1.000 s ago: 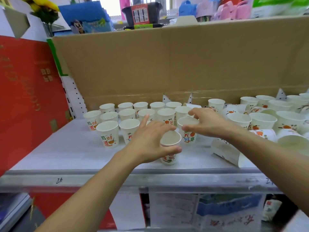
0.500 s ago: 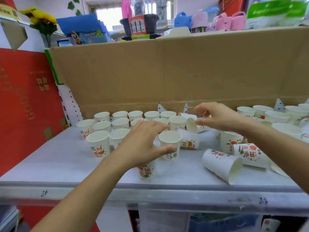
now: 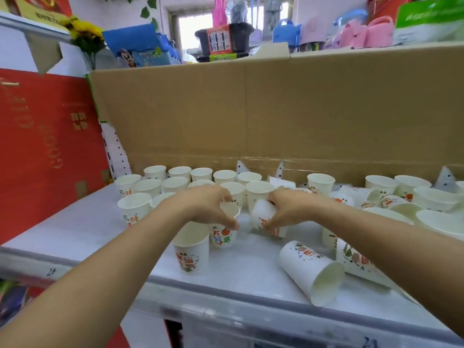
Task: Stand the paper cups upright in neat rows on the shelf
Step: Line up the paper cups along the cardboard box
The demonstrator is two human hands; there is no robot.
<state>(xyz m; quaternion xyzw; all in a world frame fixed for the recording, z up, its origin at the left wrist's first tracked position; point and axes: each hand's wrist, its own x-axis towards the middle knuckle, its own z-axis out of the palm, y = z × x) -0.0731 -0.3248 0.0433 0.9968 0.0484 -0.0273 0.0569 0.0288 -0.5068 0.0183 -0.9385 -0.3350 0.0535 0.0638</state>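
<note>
Left hand [image 3: 206,207] grips an upright printed white paper cup [image 3: 224,237]; right hand [image 3: 291,209] holds a tilted paper cup [image 3: 261,214] just beside it.

Paper cups [image 3: 155,173]: white, print in red, orange, green. Standing cup [image 3: 224,238]: red and green characters, orange fruit. Tilted cup [image 3: 261,213]: white, red print. Shelf [image 3: 82,229]: pale grey. Cardboard [image 3: 276,109]: plain brown. Box [image 3: 45,146] at left: red, gold characters. Pegboard [image 3: 115,149]: white, black dots. Flower [image 3: 85,28]: yellow. Bags [image 3: 371,31]: pink. Package [image 3: 426,21]: green and white.
</note>
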